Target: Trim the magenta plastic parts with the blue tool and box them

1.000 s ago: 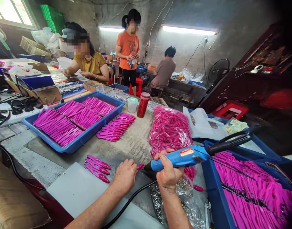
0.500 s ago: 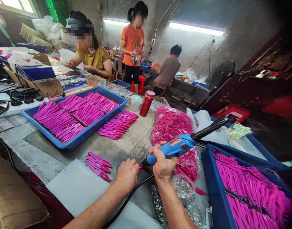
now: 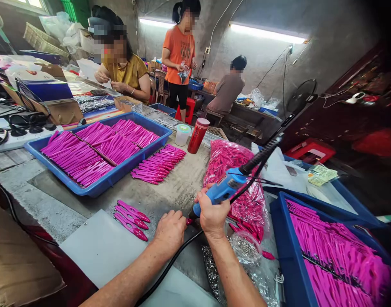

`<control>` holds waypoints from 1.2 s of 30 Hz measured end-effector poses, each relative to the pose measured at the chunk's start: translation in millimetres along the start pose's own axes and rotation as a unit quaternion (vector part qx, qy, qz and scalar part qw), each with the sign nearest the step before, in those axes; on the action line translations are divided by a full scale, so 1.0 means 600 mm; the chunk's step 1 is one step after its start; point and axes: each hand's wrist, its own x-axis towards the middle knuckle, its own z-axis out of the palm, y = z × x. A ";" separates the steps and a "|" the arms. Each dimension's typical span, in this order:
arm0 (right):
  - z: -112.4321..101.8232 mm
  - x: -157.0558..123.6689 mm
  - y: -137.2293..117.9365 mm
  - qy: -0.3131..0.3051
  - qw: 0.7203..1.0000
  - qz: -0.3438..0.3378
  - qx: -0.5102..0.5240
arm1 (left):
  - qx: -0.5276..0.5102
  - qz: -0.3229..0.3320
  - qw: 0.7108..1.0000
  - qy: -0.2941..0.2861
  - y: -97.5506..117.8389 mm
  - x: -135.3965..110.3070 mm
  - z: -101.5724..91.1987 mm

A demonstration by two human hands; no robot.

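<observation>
My right hand [image 3: 212, 213] is wrapped around a blue electric screwdriver [image 3: 227, 185], its black tail end tilted up to the right. The tool's nose points down at a pink plastic plier-shaped piece [image 3: 189, 221], of which only the tip shows. My left hand [image 3: 170, 230] presses that piece on the table with bent fingers; most of the piece is hidden under them. Left of this hand lie several similar pink pieces [image 3: 131, 219] beside a white sheet [image 3: 96, 247]. Small metal parts [image 3: 186, 198] are scattered just beyond my hands.
A blue tray [image 3: 96, 192] of pink pieces stands left, a row of pieces [image 3: 158, 164] beside it. On the right are a filled clear bag [image 3: 227, 157], a tub of metal parts [image 3: 244, 249] and a blue bin [image 3: 278, 238]. A red bottle [image 3: 198, 135] stands behind. Three people are beyond.
My right hand has tipped the screwdriver more upright, its tail end swinging up and left. My left hand stays on the pink piece. The view has shifted slightly.
</observation>
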 end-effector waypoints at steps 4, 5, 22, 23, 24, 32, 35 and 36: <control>0.011 0.006 0.019 -0.047 0.997 -0.001 -0.054 | -0.011 -0.004 1.000 0.004 0.000 0.003 0.005; 0.014 0.008 0.022 -0.058 0.996 -0.004 -0.067 | -0.015 -0.007 1.000 0.005 0.000 0.004 0.006; -0.035 -0.016 -0.041 0.072 0.996 -0.016 0.042 | 0.001 0.019 1.000 -0.002 0.001 -0.001 0.001; -0.047 -0.018 -0.047 0.095 0.994 -0.019 0.054 | 0.008 0.021 1.000 0.002 0.000 -0.002 -0.002; -0.059 -0.021 -0.052 0.107 0.992 -0.008 0.070 | 0.015 0.020 1.000 0.007 -0.004 -0.005 -0.007; -0.126 -0.034 -0.041 0.143 0.981 0.025 0.132 | 0.039 0.040 0.997 0.059 -0.120 -0.081 -0.066; -0.133 -0.034 -0.032 0.152 0.977 0.039 0.143 | 0.059 0.046 0.995 0.060 -0.166 -0.106 -0.069; -0.134 -0.034 -0.031 0.156 0.976 0.044 0.146 | 0.063 0.047 0.995 0.060 -0.176 -0.111 -0.067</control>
